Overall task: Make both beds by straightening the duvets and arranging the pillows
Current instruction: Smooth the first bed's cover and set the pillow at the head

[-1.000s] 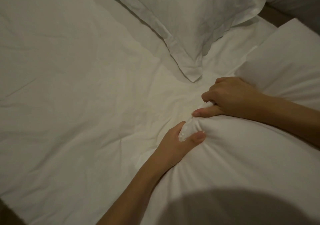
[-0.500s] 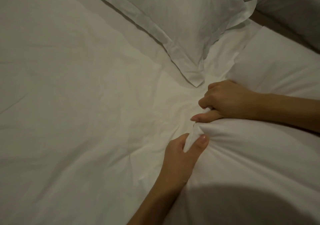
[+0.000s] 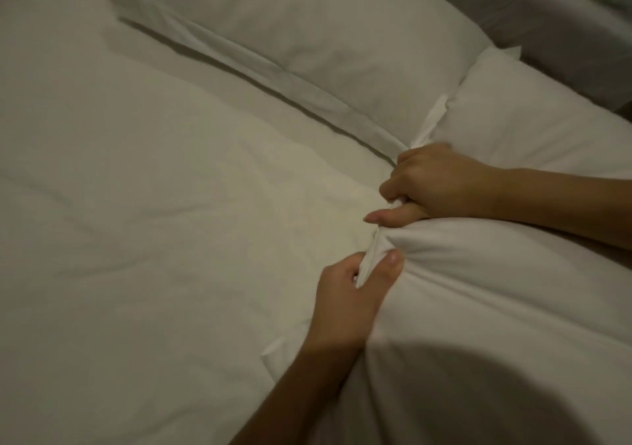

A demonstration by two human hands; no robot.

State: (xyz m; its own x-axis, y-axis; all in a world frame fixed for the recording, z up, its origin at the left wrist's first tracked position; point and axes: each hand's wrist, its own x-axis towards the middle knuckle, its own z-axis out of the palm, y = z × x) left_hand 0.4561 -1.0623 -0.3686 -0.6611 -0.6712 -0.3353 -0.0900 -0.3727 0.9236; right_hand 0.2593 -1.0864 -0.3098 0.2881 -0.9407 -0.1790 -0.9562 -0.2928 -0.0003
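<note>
Both hands grip the same bunched edge of white fabric near the middle right of the view. The right hand [image 3: 441,181] is a closed fist around the gathered cloth, knuckles up, with the thumb stretched out flat to the left beneath the curled fingers. Just below it, the left hand [image 3: 352,294] pinches the same ridge of cloth between its thumb, which lies on the right side of the fold, and its curled fingers on the left side. A narrow twisted strip of fabric runs between the two hands, which sit close together without touching.

The cloth they hold belongs to the duvet [image 3: 496,307], whose puffed white bulk fills the lower right and rises towards the camera; creases fan out from the gripped spot. A rounded shadow [image 3: 496,386] falls across its lower part. The right forearm lies across the duvet from the right edge, and the left forearm comes up from the bottom edge.

To the left, the white bed sheet [image 3: 154,222] spreads out flat with soft wrinkles. Above the hands, a white pillow [image 3: 325,51] with a flat flanged border lies diagonally at the head of the bed, its near corner ending just beside the right hand. A second plump white pillow [image 3: 530,116] sits right of it, behind the right hand. Grey bedding [image 3: 547,16] shows in the upper right corner, blurred.
</note>
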